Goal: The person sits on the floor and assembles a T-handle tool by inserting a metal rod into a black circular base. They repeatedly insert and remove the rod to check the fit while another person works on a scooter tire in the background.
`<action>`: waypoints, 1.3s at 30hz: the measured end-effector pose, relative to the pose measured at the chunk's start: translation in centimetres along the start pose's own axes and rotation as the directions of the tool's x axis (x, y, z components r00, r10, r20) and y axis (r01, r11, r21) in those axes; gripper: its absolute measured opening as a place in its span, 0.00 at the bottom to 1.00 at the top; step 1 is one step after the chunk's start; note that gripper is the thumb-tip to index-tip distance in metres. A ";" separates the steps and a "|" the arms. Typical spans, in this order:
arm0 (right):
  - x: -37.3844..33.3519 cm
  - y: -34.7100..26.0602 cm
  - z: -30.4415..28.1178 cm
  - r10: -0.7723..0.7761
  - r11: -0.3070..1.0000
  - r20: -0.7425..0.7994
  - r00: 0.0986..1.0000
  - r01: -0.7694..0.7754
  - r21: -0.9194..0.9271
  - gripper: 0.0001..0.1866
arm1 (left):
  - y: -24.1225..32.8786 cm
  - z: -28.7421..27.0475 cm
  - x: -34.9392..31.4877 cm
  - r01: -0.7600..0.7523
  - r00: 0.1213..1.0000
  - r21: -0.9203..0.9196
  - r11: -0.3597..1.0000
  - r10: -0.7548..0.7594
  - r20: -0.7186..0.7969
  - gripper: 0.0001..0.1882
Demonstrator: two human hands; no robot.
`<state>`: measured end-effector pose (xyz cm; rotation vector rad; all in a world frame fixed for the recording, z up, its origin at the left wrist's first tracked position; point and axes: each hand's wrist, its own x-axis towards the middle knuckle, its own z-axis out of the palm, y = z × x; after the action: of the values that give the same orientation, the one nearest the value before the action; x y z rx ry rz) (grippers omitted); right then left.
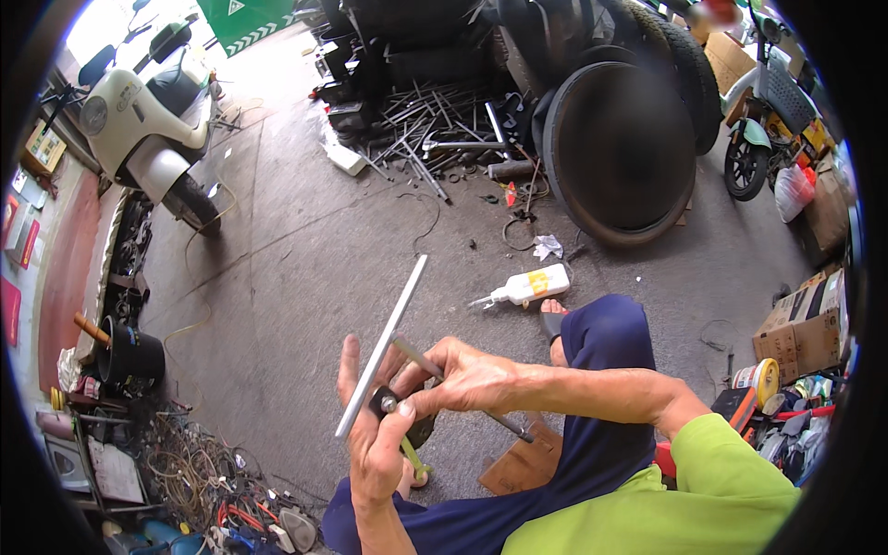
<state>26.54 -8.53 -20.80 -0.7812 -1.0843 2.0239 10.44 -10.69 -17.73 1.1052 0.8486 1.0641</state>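
Observation:
My right hand (472, 377) is closed around the shaft of a T-handle wrench (398, 313). Its long silver crossbar slants up and away, and the shaft's far end comes out below my right wrist. Close beside it, my left hand (375, 462) grips a small dark metal part with a bolt (388, 404), the thumb pressed by the bolt head and one finger stretched upward. Most of that part is hidden by my fingers. A yellow-green piece (412, 453) shows just below, and I cannot make out what it belongs to.
A white squeeze bottle (535, 285) lies ahead on the floor. Brown cardboard (525, 462) is by my leg. Farther off are a large tyre (555, 157), a pile of metal rods (425, 125) and a scooter (139, 129). Tangled cables (199, 472) lie left, boxes (803, 324) right.

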 end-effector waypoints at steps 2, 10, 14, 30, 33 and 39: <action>-0.6 -1.4 0.2 0.021 0.999 -0.101 0.995 -0.025 -0.038 0.16 | 0.2 -0.2 0.3 0.013 0.999 0.119 0.993 -0.009 -0.032 0.40; -0.6 -2.1 0.0 0.002 0.998 -0.170 0.985 0.009 0.060 0.17 | -0.9 0.0 -0.1 -0.070 0.977 0.235 0.970 0.115 -0.181 0.15; -0.6 -1.9 0.4 -0.114 0.993 -0.178 0.977 0.106 -0.051 0.16 | -1.3 -0.6 -0.4 -0.125 0.983 0.087 0.988 0.135 -0.124 0.16; -0.6 -2.2 0.4 -0.078 0.996 -0.167 0.983 0.083 0.021 0.15 | -0.7 -0.2 -0.7 -0.411 0.833 0.651 0.638 0.554 -0.017 0.14; -0.5 -2.4 0.5 -0.064 0.997 -0.170 0.983 0.070 0.030 0.15 | -0.7 -0.3 -0.7 -0.424 0.803 0.710 0.563 0.596 0.007 0.13; -0.6 -3.5 0.8 -0.109 0.990 -0.257 0.960 0.083 -0.111 0.12 | -0.5 -0.2 -0.5 -0.299 0.827 0.642 0.706 0.528 -0.195 0.10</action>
<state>27.28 -7.91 -17.32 -0.9972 -1.0531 1.7381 10.21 -11.18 -18.30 1.7215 1.3262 1.4769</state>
